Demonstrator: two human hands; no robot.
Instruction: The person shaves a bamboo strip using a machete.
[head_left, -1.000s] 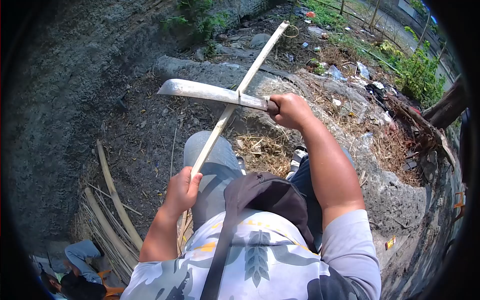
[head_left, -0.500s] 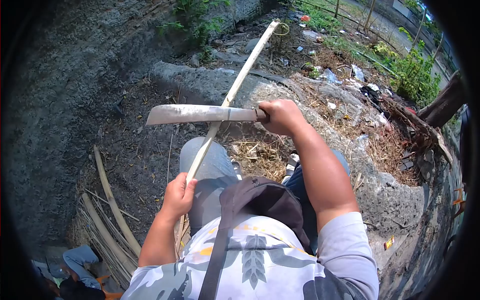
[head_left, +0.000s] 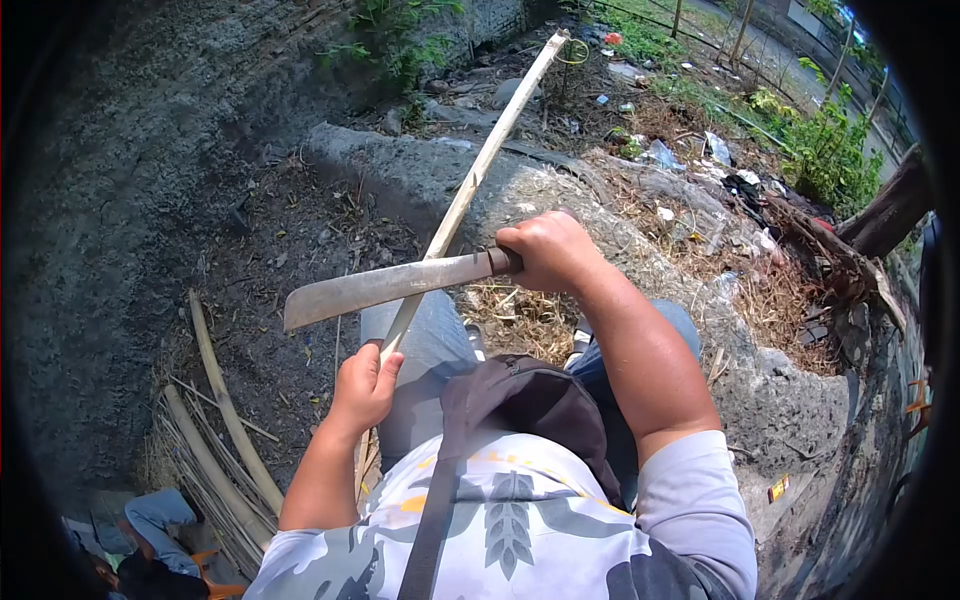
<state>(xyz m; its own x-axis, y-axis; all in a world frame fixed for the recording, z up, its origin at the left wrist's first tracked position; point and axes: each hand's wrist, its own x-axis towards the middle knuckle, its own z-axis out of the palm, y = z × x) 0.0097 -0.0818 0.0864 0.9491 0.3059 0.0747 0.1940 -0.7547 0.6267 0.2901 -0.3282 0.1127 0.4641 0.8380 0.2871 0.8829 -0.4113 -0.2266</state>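
Steadying, seemingly: pale strip (head_left: 487, 160) gripped by left hand (head_left: 366, 386) | machete handle (head_left: 508, 261) clasped by right hand (head_left: 551, 251), apparently so blade (head_left: 375, 288) crosses strip

The slim, pale strip (head_left: 490, 152) is slanted from near left to far right and is crossed toward its near end by the grey-bladed machete (head_left: 390, 285), pointed left.
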